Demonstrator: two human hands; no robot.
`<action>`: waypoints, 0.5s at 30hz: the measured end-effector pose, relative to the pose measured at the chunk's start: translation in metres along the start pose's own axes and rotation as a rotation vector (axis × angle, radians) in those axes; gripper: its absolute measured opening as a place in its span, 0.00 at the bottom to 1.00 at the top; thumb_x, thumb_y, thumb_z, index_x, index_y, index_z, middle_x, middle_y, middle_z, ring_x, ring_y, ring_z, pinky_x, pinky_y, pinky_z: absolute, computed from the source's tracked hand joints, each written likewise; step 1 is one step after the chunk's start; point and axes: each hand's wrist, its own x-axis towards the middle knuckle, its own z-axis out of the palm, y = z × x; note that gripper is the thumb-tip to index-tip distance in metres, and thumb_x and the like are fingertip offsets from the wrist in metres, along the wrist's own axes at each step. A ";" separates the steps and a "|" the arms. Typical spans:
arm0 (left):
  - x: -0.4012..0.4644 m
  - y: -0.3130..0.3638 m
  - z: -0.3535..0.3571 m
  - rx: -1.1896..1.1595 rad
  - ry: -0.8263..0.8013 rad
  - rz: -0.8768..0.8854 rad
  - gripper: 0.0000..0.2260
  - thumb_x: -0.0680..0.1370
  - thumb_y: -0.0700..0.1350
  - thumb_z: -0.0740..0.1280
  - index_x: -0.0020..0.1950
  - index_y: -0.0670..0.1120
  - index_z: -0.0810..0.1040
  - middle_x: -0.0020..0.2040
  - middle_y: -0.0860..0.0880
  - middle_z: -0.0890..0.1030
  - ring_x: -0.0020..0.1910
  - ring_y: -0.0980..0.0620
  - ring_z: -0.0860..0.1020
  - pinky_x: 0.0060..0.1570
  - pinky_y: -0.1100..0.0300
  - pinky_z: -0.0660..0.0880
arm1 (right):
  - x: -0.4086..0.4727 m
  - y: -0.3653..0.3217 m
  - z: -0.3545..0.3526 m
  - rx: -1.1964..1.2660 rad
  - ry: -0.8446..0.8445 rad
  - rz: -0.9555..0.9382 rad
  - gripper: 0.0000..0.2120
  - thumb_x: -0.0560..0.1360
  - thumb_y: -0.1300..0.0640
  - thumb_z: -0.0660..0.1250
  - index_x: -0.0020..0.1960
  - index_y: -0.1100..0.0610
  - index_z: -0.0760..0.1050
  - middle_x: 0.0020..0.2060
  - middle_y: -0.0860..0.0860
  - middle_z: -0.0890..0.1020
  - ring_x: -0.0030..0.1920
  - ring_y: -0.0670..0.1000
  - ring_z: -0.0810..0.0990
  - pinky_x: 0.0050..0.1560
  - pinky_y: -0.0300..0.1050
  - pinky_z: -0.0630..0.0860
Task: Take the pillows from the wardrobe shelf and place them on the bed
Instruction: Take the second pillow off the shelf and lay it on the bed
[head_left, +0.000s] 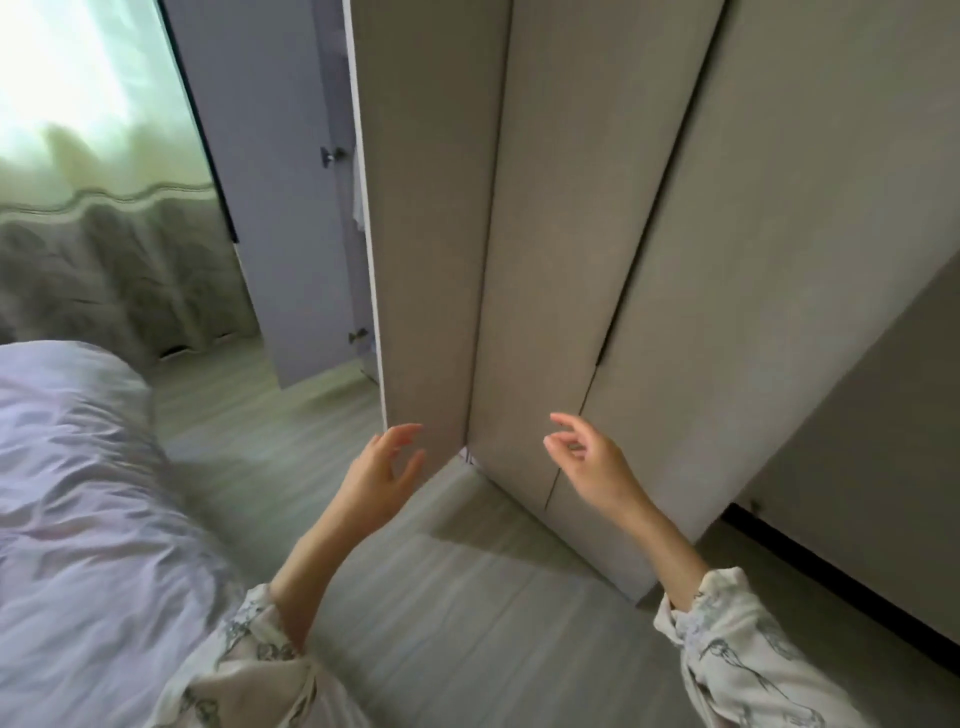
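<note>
Neither grip holds anything: the left hand (382, 470) hangs with fingers spread just beside the lower edge of the open wardrobe door (431, 223), and the right hand (589, 462) hovers loosely curled in front of the closed door panels (571, 260), touching neither as far as I can tell. No pillows show; the wardrobe shelf is hidden behind the doors, so where they lie cannot be told from here. The bed (78, 493), under a rumpled pale cover, sits at the left, near the wardrobe with a strip of floor (467, 623) between. Risks, as I judge them: the open door may swing back against the left fingers, or block a bulky pillow on its way out; a pillow dragged blind could pull other stored things down. Count: 2 hands, 0 pillows visible, 1 bed, 1 door open near the hands, another open farther back (291, 234), about 2 closed panels.
</note>
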 end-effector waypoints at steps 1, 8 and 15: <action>0.011 -0.006 -0.005 0.008 0.022 -0.026 0.16 0.78 0.45 0.62 0.65 0.45 0.71 0.61 0.43 0.76 0.58 0.46 0.75 0.56 0.56 0.71 | 0.021 -0.003 0.007 0.013 -0.036 -0.019 0.16 0.76 0.56 0.64 0.64 0.55 0.71 0.49 0.51 0.78 0.47 0.47 0.77 0.48 0.33 0.68; 0.098 -0.041 -0.037 0.034 0.235 -0.204 0.16 0.77 0.45 0.63 0.64 0.45 0.72 0.60 0.43 0.77 0.57 0.46 0.75 0.56 0.55 0.71 | 0.166 -0.034 0.071 0.055 -0.276 -0.181 0.16 0.76 0.56 0.64 0.64 0.55 0.72 0.48 0.50 0.79 0.48 0.46 0.77 0.42 0.24 0.68; 0.158 -0.057 -0.072 0.022 0.436 -0.347 0.16 0.77 0.43 0.64 0.65 0.43 0.72 0.59 0.42 0.77 0.57 0.46 0.76 0.58 0.52 0.72 | 0.275 -0.084 0.136 0.040 -0.528 -0.321 0.17 0.77 0.56 0.63 0.65 0.56 0.70 0.49 0.51 0.78 0.48 0.48 0.77 0.49 0.40 0.73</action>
